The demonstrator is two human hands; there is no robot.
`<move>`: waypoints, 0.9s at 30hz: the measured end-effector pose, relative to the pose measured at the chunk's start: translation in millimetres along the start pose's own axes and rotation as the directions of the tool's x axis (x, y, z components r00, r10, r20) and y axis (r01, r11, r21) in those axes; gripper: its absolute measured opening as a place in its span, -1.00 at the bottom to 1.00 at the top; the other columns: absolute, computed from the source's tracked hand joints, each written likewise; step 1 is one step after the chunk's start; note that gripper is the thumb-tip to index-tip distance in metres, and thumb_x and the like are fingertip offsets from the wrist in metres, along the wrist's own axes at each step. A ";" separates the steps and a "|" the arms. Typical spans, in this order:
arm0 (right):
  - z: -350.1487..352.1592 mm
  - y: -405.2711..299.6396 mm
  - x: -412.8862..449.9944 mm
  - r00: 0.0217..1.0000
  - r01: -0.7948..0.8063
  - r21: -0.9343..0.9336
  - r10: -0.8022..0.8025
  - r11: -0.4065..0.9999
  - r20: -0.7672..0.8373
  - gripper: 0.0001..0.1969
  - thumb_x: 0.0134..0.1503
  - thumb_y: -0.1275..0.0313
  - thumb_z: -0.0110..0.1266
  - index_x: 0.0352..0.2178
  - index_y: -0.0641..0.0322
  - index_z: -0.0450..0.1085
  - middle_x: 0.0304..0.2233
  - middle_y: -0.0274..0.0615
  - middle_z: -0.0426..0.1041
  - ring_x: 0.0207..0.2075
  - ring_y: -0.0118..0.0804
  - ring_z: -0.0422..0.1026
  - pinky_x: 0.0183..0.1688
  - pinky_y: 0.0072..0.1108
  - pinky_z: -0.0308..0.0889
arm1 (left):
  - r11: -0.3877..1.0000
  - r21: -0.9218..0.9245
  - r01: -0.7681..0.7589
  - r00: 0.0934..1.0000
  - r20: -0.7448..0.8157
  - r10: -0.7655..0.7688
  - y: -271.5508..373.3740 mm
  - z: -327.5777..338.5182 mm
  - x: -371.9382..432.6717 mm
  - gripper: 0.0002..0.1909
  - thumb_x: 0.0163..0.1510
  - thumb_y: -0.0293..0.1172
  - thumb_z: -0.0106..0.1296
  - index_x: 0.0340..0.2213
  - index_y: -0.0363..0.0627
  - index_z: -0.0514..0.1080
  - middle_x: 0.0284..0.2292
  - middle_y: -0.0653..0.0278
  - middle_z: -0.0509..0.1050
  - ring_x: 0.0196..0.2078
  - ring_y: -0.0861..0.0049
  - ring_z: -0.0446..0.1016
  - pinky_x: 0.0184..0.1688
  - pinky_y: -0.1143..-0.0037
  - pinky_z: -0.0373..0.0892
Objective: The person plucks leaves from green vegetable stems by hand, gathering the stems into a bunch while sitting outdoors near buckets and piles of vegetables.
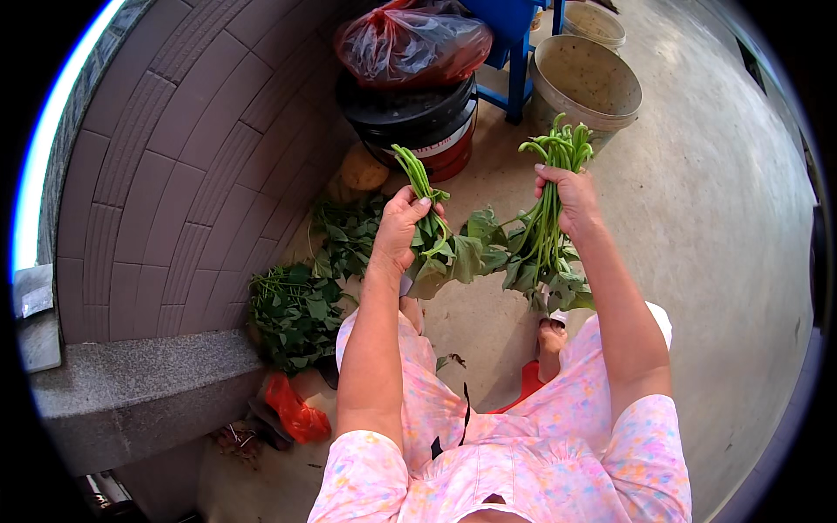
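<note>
My left hand (404, 225) is closed around a small bunch of leafy green stems (413, 168), cut ends up and leaves hanging below. In my right hand (570, 196) is a thicker bunch of leafy stems (541, 225); its pale ends curl out above my fist, and broad leaves droop beneath. The leaves of the two bunches meet or overlap between my hands, so I cannot tell whether they are tangled. Left of my left forearm, a pile of leafy greens (297, 317) lies on the floor, with another heap (350, 229) just beyond it.
A lidded black-and-red bucket (451, 153) carries a red plastic bag (412, 46). Beside it stand a blue metal frame (518, 78) and an open plastic bucket (585, 72). A tiled wall (183, 170) and stone ledge (144, 386) bound the left. A red bag (297, 412) lies below.
</note>
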State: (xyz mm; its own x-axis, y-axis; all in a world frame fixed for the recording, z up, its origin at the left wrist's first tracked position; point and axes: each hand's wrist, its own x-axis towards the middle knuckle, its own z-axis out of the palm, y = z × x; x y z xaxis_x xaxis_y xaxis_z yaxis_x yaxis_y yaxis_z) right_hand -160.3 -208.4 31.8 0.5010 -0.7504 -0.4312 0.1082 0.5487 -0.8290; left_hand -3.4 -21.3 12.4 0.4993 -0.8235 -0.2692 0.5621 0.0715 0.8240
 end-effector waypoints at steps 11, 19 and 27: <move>29.8 37.8 -9.2 0.976 -0.159 0.115 0.138 0.981 0.170 -0.85 -0.21 0.59 0.12 -0.55 0.35 0.30 -0.67 -0.22 0.33 -0.66 -0.42 0.31 -0.61 -0.64 0.28 | 0.996 0.011 0.088 0.996 -0.008 -0.088 -19.3 26.2 -0.4 -0.82 -0.04 -0.55 -0.14 -0.33 -0.26 0.32 -0.46 0.27 0.41 -0.51 0.60 0.40 -0.44 0.63 0.36; 41.4 45.7 -13.0 0.954 -0.148 0.289 0.060 0.946 0.292 -0.78 -0.21 0.59 0.13 -0.44 0.32 0.29 -0.54 -0.25 0.36 -0.50 -0.40 0.38 -0.49 -0.62 0.33 | 0.996 0.073 -0.057 0.998 0.019 0.056 -20.4 40.6 0.9 -0.83 -0.06 -0.59 -0.13 -0.35 -0.32 0.34 -0.44 0.34 0.40 -0.43 0.71 0.35 -0.34 0.71 0.28; 46.4 47.0 -19.1 0.946 -0.091 0.204 0.021 0.975 0.322 -0.74 -0.24 0.62 0.13 -0.42 0.32 0.29 -0.50 -0.24 0.38 -0.51 -0.41 0.37 -0.45 -0.60 0.32 | 0.951 0.290 -0.106 0.994 0.021 0.104 -27.0 32.8 2.5 -0.83 -0.08 -0.59 -0.10 -0.36 -0.31 0.35 -0.46 0.38 0.39 -0.44 0.77 0.31 -0.32 0.72 0.24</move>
State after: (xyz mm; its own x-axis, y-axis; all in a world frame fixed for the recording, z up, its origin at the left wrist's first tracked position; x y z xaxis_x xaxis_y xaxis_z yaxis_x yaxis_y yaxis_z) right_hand -124.9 -151.2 17.6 0.7532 -0.5796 -0.3112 0.2346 0.6785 -0.6961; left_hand -38.9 -43.7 5.9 0.5414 -0.8230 -0.1717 0.2904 -0.0085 0.9569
